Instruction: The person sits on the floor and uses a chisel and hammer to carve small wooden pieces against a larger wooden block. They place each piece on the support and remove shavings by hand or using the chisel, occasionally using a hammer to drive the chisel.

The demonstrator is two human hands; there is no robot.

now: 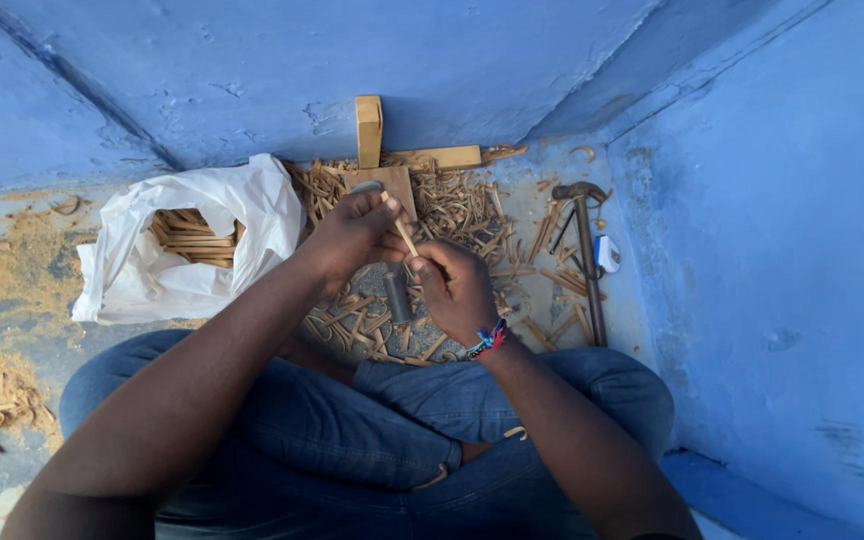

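Note:
My left hand (350, 232) and my right hand (457, 288) meet in front of me over a heap of wood shavings (457, 215). A thin pale wooden stick (402, 233) runs between them, pinched by the left fingers at its upper end and gripped by the right hand at its lower end. A dark grey cylinder (396, 294) pokes down beside the right hand; what holds it is hidden. A woven bracelet (489, 340) circles my right wrist. A small wooden block (384, 181) lies just beyond the hands.
A white plastic bag (252, 215) of cut wood strips lies at the left. A hammer (586, 255) lies at the right by the blue wall (782, 250). An upright wooden post (368, 128) stands against the back wall. My crossed legs in jeans (352, 440) fill the foreground.

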